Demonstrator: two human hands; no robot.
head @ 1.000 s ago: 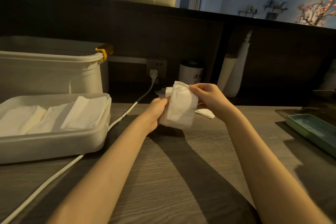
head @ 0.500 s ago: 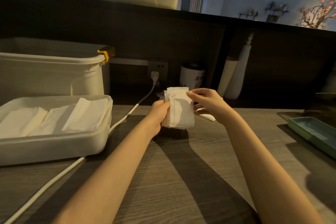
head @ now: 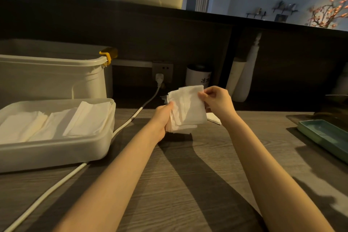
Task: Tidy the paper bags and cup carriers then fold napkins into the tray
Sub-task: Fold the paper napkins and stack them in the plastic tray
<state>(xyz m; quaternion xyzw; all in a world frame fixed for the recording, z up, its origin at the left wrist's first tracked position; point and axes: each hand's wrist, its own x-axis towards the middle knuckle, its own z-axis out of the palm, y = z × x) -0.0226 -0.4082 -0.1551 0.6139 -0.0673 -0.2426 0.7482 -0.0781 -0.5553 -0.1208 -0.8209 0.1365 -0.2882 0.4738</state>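
A small stack of white napkins (head: 186,109) is held upright above the wooden table, near its far side. My left hand (head: 162,118) grips the stack's lower left edge. My right hand (head: 216,100) pinches the upper right edge of the front napkin. At the left stands a white tray (head: 56,149) with folded napkins (head: 88,118) lying in overlapping rows inside. More white paper (head: 213,118) lies flat on the table behind my right wrist.
A large white bin (head: 50,79) with a yellow clip stands behind the tray. A white cable (head: 131,118) runs from the wall socket past the tray's right side. A green tray (head: 323,135) sits at the right edge. A white canister (head: 197,77) stands at the back wall.
The front napkin, narrow half a second ago, now shows a wider face. My right hand has shifted right along its top edge. The left hand stays on the stack.
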